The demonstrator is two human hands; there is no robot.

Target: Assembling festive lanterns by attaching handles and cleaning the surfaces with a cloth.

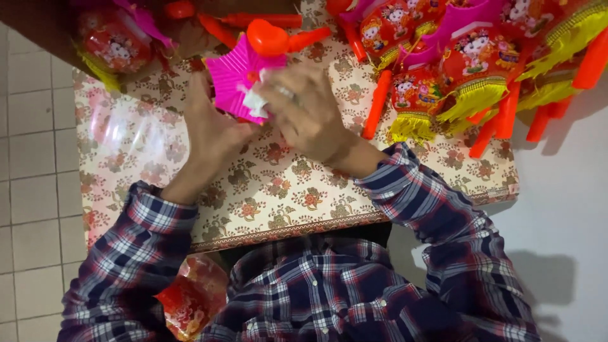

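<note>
Head view: mid-assembly, my left hand [212, 130] & right hand [304, 111] both pinch the pink lantern piece [237, 79]; next probably needs steady seating w/ the orange handle [275, 38] just beyond.

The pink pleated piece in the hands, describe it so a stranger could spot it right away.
On the floral tablecloth, look top centre where the left hand and right hand meet. They hold the pink pleated piece, a flat ridged star shape. Unlike the red lanterns nearby, it has no yellow fringe.

The bench [278, 196] is covered with a cream cloth that has a pattern of red and brown flowers. On the left side the floor [31, 190] has pale square tiles, and on the right side it is plain grey with soft shadows.
</note>
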